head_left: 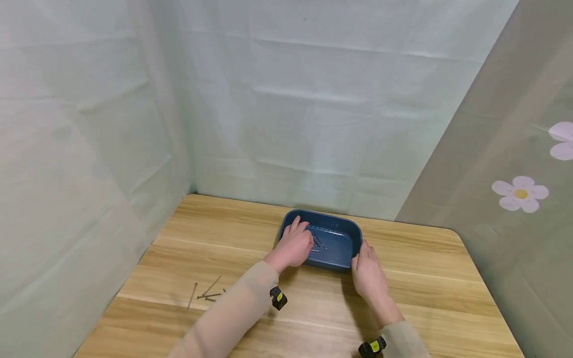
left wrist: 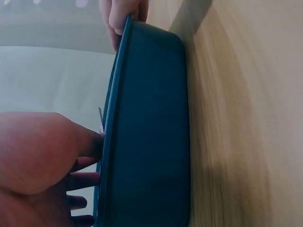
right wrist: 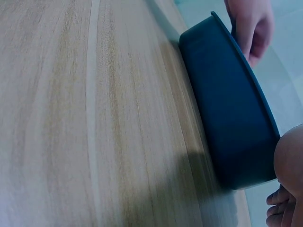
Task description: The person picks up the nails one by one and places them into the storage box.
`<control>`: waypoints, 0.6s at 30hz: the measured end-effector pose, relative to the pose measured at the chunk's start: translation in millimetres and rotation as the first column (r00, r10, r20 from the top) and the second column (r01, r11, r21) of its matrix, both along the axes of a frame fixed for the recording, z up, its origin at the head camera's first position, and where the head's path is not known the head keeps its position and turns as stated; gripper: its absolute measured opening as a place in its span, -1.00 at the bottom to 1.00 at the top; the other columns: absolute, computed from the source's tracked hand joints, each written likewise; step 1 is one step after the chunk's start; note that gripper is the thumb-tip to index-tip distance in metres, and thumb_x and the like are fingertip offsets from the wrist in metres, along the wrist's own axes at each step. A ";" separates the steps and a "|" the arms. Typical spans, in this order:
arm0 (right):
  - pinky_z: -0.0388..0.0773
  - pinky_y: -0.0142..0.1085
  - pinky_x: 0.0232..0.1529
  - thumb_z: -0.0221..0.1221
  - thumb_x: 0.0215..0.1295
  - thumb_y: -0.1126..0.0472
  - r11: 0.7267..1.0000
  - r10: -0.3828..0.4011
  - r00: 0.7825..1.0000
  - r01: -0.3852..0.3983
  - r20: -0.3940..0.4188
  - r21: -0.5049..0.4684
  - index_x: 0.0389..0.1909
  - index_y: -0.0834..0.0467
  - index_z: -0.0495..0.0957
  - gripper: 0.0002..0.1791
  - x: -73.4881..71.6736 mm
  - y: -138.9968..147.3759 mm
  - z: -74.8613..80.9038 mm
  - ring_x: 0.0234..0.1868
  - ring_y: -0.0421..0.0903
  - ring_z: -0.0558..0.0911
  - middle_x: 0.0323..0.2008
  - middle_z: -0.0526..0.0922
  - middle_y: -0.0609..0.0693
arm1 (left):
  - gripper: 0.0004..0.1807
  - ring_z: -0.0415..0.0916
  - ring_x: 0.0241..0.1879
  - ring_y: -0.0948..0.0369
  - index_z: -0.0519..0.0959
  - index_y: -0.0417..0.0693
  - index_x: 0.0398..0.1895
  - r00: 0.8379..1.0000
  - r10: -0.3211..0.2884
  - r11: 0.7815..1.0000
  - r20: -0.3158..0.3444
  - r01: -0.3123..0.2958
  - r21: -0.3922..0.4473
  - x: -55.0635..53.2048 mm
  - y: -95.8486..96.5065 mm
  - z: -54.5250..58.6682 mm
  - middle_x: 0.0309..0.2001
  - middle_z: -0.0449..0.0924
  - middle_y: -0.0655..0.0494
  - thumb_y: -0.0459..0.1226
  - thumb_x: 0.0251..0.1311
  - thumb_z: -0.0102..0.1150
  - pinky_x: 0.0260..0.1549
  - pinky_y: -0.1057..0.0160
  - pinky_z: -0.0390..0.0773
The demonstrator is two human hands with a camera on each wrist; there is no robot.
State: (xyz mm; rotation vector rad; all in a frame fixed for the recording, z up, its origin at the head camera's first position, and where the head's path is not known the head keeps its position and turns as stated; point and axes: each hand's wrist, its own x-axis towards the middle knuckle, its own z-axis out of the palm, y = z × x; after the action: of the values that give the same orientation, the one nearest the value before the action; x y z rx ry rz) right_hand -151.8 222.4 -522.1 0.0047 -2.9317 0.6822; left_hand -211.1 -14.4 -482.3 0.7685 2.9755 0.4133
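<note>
The tray [head_left: 340, 254], deep blue with rounded corners, sits flat on the wooden counter [head_left: 425, 278], close to the back edge and a little right of the middle. The right grip [head_left: 370, 276] holds the tray at its near right corner, thumb at the rim and fingers along the outside of the right end. The left grip [head_left: 295, 243] reaches over the near side into the tray's left part, fingers spread and pointing inward. In the left wrist view a thin dark sliver [left wrist: 100, 115], probably a nail, stands above the rim just beside that thumb; whether the left grip pinches it, I cannot tell. A few nails [head_left: 321, 242] lie on the tray's floor just right of the left grip, some close together. More nails lie on the counter, nearer the front and left of the tray: one [head_left: 192, 296] is a little apart, the others cluster beside it, partly hidden by the left sleeve [head_left: 233, 313]. Each wrist carries a small black camera [head_left: 278, 298] with a yellow mark. Pale cloth [head_left: 313, 124] hangs behind the counter; at right it turns brownish, with flowers [head_left: 521, 193].
</note>
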 end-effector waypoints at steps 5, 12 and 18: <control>0.20 0.21 0.55 -0.17 0.66 0.24 1.000 0.001 1.000 -0.001 -0.014 -0.007 0.54 0.59 0.10 -0.37 -0.6 -0.9 0.6 0.53 0.46 0.28 0.49 0.27 0.57 | -0.75 -0.04 0.66 -0.23 0.74 0.07 -0.32 1.000 0.027 0.991 0.016 -0.025 -0.129 -9.9 12.3 -0.5 0.52 0.36 -0.14 -0.21 0.58 0.16 0.52 -0.20 0.23; 0.21 0.22 0.54 -0.15 0.64 0.25 1.000 -0.001 1.000 0.001 -0.027 -0.010 0.53 0.59 0.11 -0.37 0.1 -2.2 0.8 0.52 0.45 0.30 0.47 0.30 0.56 | -0.75 -0.09 0.67 -0.22 0.80 0.06 -0.25 0.998 0.054 0.976 0.019 -0.048 -0.213 -19.0 24.8 -4.7 0.55 0.35 -0.12 -0.19 0.58 0.17 0.53 -0.19 0.21; 0.23 0.21 0.54 -0.14 0.64 0.26 1.000 -0.002 0.999 0.002 -0.044 -0.007 0.52 0.59 0.13 -0.38 0.0 -2.0 0.0 0.52 0.44 0.32 0.46 0.32 0.57 | -0.75 -0.13 0.68 -0.22 0.82 0.05 -0.19 0.996 0.073 0.966 0.041 -0.061 -0.252 -25.5 30.1 -9.1 0.56 0.33 -0.11 -0.24 0.57 0.14 0.55 -0.20 0.18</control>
State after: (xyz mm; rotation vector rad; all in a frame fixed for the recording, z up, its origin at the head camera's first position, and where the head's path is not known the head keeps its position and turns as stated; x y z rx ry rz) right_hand -151.8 220.4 -522.1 0.0159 -2.8869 0.6827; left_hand -236.6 15.7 -491.4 0.6230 2.9333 0.0539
